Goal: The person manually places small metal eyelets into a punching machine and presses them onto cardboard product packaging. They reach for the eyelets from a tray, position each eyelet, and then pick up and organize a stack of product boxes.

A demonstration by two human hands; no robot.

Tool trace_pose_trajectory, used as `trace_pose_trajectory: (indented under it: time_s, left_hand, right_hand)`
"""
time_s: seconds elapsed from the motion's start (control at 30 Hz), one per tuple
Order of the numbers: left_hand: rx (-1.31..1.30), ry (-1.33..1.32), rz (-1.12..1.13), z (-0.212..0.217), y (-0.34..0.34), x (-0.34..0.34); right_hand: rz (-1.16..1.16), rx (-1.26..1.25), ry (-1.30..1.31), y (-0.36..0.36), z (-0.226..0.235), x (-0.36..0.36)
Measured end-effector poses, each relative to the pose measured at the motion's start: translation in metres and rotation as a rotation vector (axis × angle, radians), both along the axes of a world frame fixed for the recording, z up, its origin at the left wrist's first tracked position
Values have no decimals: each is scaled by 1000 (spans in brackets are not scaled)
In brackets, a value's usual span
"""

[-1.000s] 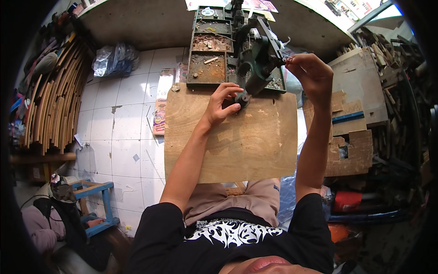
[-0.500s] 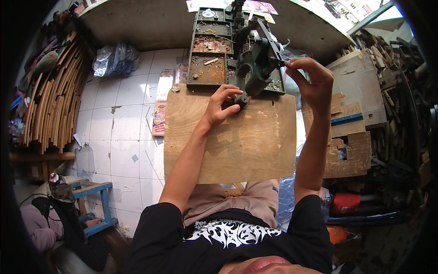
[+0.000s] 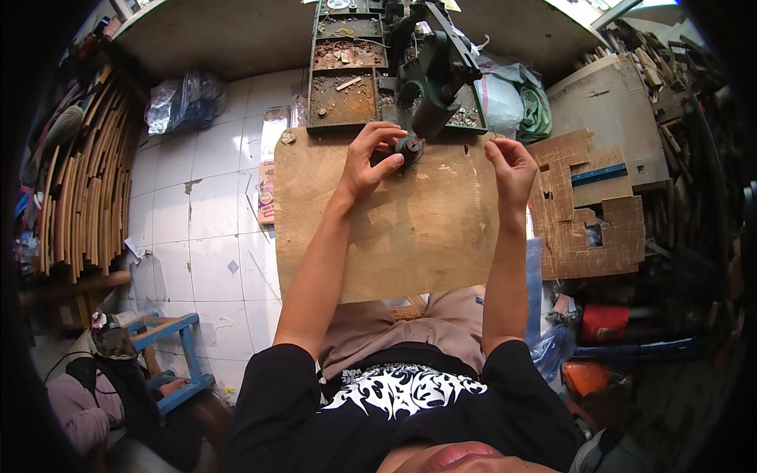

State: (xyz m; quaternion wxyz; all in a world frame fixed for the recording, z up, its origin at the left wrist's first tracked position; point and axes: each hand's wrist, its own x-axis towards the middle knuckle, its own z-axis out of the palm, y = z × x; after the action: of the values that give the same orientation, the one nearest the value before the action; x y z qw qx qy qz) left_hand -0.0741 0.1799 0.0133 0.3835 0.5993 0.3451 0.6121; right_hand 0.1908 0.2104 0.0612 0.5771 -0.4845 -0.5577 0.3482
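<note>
A dark green hand press [image 3: 432, 110] stands at the far edge of a wooden board [image 3: 378, 236], its long lever [image 3: 451, 35] slanting above it. My left hand [image 3: 367, 164] is beside the round anvil [image 3: 412, 147] at the press's near end, thumb and fingers curved and apart; I cannot tell whether the fingertips touch the metal. Over the board's right edge, away from the press, is my right hand [image 3: 514, 167]. Its thumb and forefinger are pressed together; anything between them is too small to make out.
Left of the press lies a compartmented metal tray [image 3: 341, 98] with small bits in it. Stacked wooden strips [image 3: 87, 173] stand at far left, near a blue stool frame [image 3: 185, 347]. Cut-out brown boards [image 3: 560, 213] and plastic sacks [image 3: 512, 98] are on the right.
My right hand has come down from the end of the press's lever to the board's right edge. My left hand keeps its place by the anvil. The whole view has shifted slightly.
</note>
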Motion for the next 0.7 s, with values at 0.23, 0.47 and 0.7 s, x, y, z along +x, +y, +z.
trace_pose_trajectory:
  time_s: [0.23,0.47,0.7]
  left_hand:
    - [-31,-7,-27,-7,3,-3]
    - [-16,-51,10,-10,5,-3]
    - [-16,-44,-40,-10,6,-2]
  right_hand:
    - [-10,-230,17,-11,-41,23]
    - [45,-256,-106,11,-44,24]
    - [69,-150,-327,35,-45,35]
